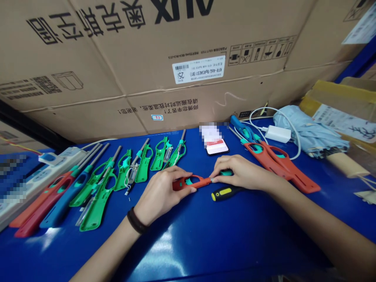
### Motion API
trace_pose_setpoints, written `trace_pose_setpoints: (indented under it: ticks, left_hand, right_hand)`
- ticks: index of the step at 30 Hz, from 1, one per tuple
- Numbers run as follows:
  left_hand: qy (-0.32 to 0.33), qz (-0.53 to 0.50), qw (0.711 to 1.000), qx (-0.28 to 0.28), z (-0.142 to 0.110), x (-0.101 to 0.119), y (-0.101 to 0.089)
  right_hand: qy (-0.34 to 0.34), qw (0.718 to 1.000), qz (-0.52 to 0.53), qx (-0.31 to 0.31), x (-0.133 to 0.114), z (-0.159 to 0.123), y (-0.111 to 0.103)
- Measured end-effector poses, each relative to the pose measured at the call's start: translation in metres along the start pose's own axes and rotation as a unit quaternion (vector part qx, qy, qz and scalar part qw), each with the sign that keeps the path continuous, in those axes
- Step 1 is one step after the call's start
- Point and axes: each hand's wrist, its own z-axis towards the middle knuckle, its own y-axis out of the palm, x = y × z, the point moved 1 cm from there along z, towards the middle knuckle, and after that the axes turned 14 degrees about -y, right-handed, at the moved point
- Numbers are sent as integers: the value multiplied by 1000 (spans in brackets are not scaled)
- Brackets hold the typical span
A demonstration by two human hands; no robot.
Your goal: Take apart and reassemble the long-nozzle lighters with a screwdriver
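Note:
My left hand [164,190], with a dark band on the wrist, is closed around the body of an orange gas lighter [199,182] with a teal trigger. My right hand [235,171] pinches the lighter's front end, where a bit of metal shows at the fingertips. A teal part [226,172] is partly hidden by the right fingers; I cannot tell whether it is held. Just below that hand lies a black and yellow screwdriver [225,193]. Left of my left hand are several opened green lighter shells [98,203], some with metal tubes and clear inner parts.
Whole red and blue lighters [63,199] lie by a white power strip [35,180]. At the right are more orange lighters [282,166], a white charger [278,134] and a folded light-blue umbrella [308,129]. A phone [217,147] lies before a large cardboard box [141,78].

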Motion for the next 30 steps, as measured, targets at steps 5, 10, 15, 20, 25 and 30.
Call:
trace_pose_setpoints:
  ticks: [5,10,15,20,25,30]
  left_hand:
    - [-14,-19,1000,-17,2,-2,2]
    - [-15,-49,999,-18,3,-4,4]
    - [-1,-50,999,-2,2,-3,6]
    - [13,-1,999,-29,4,0,-1]
    - [0,16,1000,-22,3,0,-2]
    - [-1,-58,998,-2,2,-4,5]
  right_hand:
    - [-3,1000,5,-3,0,1,0]
    - [-3,1000,12,-1,1,1,0]
    - [-3,1000,18,-4,1,1,0]
    - [-2,1000,13,-5,2,0,0]
    - [-1,1000,16,-4,1,1,-1]
    - [-2,1000,13,-8,0,1,-2]
